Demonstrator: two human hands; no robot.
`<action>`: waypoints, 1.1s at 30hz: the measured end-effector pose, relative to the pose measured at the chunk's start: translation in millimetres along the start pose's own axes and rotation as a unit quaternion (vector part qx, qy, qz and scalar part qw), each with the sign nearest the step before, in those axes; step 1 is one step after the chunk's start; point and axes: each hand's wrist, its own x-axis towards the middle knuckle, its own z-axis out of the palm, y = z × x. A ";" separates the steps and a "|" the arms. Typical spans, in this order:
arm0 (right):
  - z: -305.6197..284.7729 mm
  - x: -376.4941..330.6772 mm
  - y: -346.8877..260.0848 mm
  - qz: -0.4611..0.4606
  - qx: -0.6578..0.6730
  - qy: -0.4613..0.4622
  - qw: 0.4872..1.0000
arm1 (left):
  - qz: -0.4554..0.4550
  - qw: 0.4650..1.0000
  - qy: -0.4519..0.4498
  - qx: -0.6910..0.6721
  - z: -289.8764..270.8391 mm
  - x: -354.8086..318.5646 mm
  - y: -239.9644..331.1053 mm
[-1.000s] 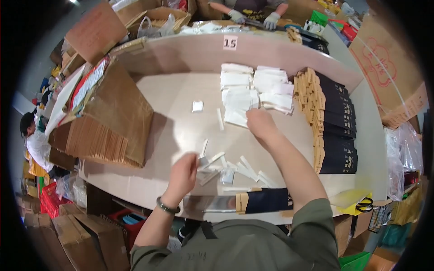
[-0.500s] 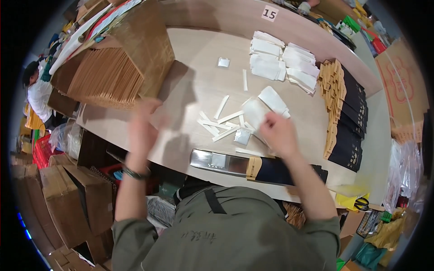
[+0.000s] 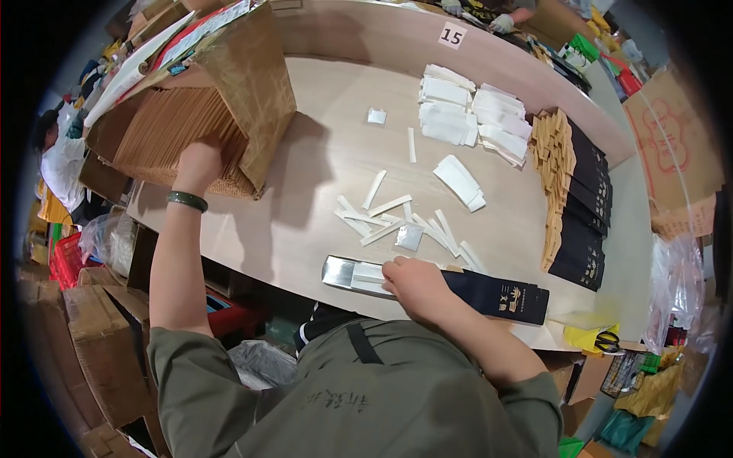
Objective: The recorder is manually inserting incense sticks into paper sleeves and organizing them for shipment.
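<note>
My left hand reaches into the open cardboard box at the left, among tightly packed brown cardboard strips; its fingertips are hidden. At the table's front edge, my right hand is closed over a long dark blue pouch with a silver end. A white paper piece lies over the silver end, at the right fingertips. Just behind are loose narrow white strips and a small clear-and-white sachet. A thin stack of white paper pieces rests farther right.
Stacks of white paper stand at the back. Dark pouches with tan tops overlap at the right. Another sachet lies farther back. Black scissors sit by a yellow item at the right front. A co-worker's gloved hand shows beyond the partition.
My left hand has moved left into the cardboard box. My right hand has brought a white paper piece from near the white stack down to the pouch's silver end.
</note>
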 end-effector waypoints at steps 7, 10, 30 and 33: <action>-5.8 -34.3 20.5 -0.057 0.026 0.220 0.974 | -0.060 0.945 0.259 -0.189 19.6 -35.2 -11.1; -5.7 -55.7 35.0 -0.053 0.029 0.213 0.975 | -0.196 0.744 0.250 -0.587 15.4 -116.2 28.1; 9.7 -50.6 36.7 -0.066 -0.058 0.179 0.980 | 0.074 0.889 -0.014 -0.451 17.1 -174.7 254.6; 15.0 -47.2 32.7 -0.060 -0.056 0.185 0.979 | 0.063 0.834 -0.108 -0.538 23.5 -180.9 266.8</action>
